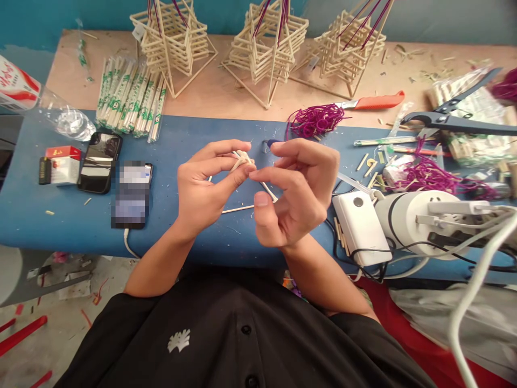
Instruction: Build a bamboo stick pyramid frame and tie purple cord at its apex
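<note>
Head view: the left hand (210, 188) pinches the joined stick frame (241, 159) over the blue mat (194, 242); the right hand (297, 188) curls beside it, its grip unclear. Purple cord (315, 119) lies beyond, the white power bank (361, 227) rightward, phones (99, 163) leftward.

On my feed the person wears a black shirt (210, 307); I see short sleeves, left sleeve (117, 328) and right sleeve (359, 337); two dark, round buttons (246, 329) line the front; a pale, fan-shaped emblem (179, 340) marks the left chest; left hand (205, 188) and right hand (301, 194) are bare.
</note>
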A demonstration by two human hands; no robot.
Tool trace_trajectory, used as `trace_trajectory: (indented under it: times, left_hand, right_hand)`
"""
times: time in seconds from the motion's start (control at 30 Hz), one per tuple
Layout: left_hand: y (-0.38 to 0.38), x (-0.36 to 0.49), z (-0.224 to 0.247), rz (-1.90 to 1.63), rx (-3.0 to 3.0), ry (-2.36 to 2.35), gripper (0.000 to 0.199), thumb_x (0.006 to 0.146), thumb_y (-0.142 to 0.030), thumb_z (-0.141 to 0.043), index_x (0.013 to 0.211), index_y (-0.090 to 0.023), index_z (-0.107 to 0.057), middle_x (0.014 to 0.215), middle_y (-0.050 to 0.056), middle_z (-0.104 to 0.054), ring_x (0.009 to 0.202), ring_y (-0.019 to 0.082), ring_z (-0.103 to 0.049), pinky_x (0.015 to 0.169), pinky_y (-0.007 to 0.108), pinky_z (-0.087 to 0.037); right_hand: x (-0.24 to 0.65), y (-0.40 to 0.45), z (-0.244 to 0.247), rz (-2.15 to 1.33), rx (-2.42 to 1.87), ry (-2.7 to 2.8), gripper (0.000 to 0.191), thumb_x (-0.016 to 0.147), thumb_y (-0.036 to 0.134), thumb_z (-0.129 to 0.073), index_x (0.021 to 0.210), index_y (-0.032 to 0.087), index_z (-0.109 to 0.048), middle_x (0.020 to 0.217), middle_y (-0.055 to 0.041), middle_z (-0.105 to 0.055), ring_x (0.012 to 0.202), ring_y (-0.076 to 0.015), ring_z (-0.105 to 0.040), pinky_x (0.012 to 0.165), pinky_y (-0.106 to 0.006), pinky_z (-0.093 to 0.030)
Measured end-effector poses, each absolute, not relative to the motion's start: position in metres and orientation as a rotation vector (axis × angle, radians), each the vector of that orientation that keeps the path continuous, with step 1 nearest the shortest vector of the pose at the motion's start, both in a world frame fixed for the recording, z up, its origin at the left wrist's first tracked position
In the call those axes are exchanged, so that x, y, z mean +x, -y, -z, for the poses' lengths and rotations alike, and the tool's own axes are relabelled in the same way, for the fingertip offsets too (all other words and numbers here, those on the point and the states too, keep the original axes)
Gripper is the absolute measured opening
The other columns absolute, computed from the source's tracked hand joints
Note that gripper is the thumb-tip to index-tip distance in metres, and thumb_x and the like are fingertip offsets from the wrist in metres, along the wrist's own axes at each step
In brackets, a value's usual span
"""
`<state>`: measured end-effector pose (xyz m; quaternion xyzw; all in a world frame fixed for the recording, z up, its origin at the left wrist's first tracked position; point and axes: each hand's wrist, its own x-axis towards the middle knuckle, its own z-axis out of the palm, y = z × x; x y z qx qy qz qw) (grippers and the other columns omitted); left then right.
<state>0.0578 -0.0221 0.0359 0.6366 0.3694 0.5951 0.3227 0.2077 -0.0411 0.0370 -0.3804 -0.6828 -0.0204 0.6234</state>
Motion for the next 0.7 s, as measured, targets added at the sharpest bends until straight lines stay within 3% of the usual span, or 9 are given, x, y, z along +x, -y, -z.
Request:
trace_trajectory:
  times: [0.13,0.2,0.3,0.47,0.7]
  left_hand:
    - [0.023,0.059,-0.038,-1.554,1.682,-1.005,0.004,0.093,-0.03,-0.09,0.096,-0.031,-0.09,0.112,0.001,-0.086,0.105,0.017,-0.082,0.096,0.034,-0.067]
    - [0.023,0.059,-0.038,-1.55,1.686,-1.012,0.003,0.093,-0.03,-0.089,0.096,-0.031,-0.09,0.112,0.001,-0.086,0.104,0.016,-0.082,0.096,0.034,-0.067]
    - [0.023,0.058,-0.038,-1.553,1.683,-0.998,0.005,0.094,-0.033,-0.088,0.097,-0.031,-0.09,0.112,0.001,-0.086,0.104,0.016,-0.082,0.096,0.033,-0.067]
    - [0.022,0.059,-0.037,-1.542,1.65,-1.003,0.016,0.088,-0.045,-0.092,0.096,-0.031,-0.09,0.112,0.003,-0.086,0.103,0.018,-0.081,0.096,0.035,-0.067]
    - [0.022,0.059,-0.038,-1.514,1.654,-1.049,0.021,0.09,-0.051,-0.09,0.093,-0.03,-0.09,0.111,0.005,-0.085,0.105,0.02,-0.08,0.098,0.039,-0.067]
  right_hand:
    - [0.206,0.041,-0.038,-0.091,-0.943,1.484,0.01,0.1,0.036,-0.066,0.102,0.027,-0.064,0.111,-0.0095,-0.066,0.106,-0.0274,-0.07,0.089,-0.051,-0.063]
    - [0.206,0.038,-0.037,-0.239,-0.9,1.413,0.015,0.094,0.028,-0.074,0.098,0.026,-0.06,0.106,-0.0064,-0.067,0.103,-0.0241,-0.07,0.091,-0.049,-0.062]
    - [0.206,0.033,-0.034,-0.392,-0.837,1.345,0.022,0.089,0.02,-0.078,0.093,0.025,-0.057,0.103,-0.003,-0.064,0.098,-0.0199,-0.069,0.089,-0.043,-0.06]
    - [0.206,0.033,-0.035,-0.341,-0.812,1.344,0.023,0.094,0.019,-0.074,0.086,0.025,-0.053,0.091,-0.0011,-0.063,0.085,-0.017,-0.067,0.078,-0.038,-0.06]
    - [0.206,0.037,-0.041,-0.294,-0.866,1.353,0.018,0.097,0.026,-0.081,0.086,0.023,-0.066,0.092,-0.0027,-0.073,0.083,-0.018,-0.074,0.077,-0.039,-0.064]
